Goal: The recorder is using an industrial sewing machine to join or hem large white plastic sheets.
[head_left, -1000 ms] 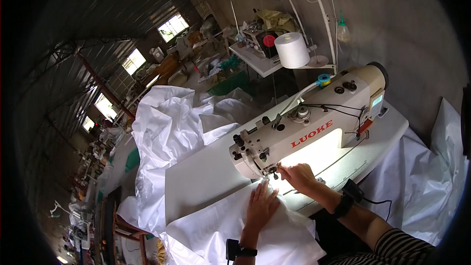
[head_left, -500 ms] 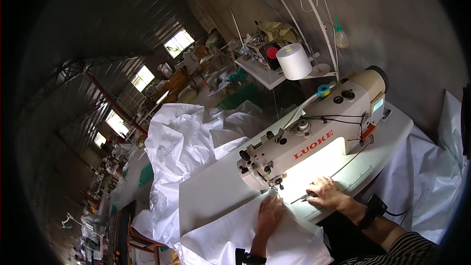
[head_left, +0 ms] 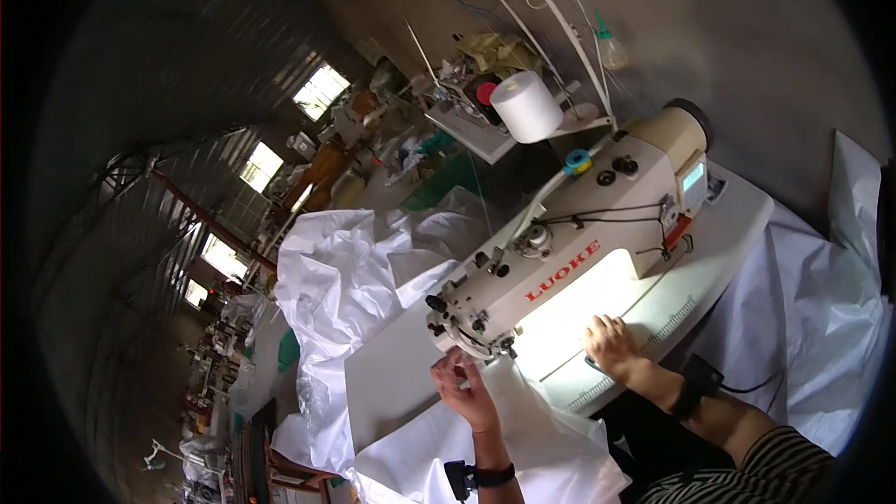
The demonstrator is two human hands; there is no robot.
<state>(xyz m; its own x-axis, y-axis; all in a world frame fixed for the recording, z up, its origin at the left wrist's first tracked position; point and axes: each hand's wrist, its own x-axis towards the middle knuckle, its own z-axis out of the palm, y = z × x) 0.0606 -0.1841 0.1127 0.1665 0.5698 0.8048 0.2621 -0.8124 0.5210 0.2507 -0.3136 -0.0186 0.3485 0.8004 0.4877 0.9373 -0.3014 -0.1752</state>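
White sheet [head_left: 560, 443]: lies over the near edge of the table [head_left: 392, 387], its upper end reaching toward the needle end of the sewing machine [head_left: 583, 224]; contact under the needle is too small to tell.
Sheet handling: judged light, limp and thin; the sheen suggests a smooth, slippery face that creases easily.
Sheet hold points: best taken flat-handed near the needle end, with a second light hold along the outer edge; avoid bunching.
Left hand [head_left: 464, 390]: raised beside the needle end, fingers curled; whether it pinches anything cannot be told.
Right hand [head_left: 613, 347]: rests low over the lit machine bed, fingers bent; a small dark object [head_left: 590, 362] shows at the fingertips, but a firm grasp cannot be confirmed.
Behind machine: crumpled white pile [head_left: 336, 271]; thread cone [head_left: 525, 107] on its stand.
Right side: white sheeting [head_left: 793, 317] hangs in folds beside the table.
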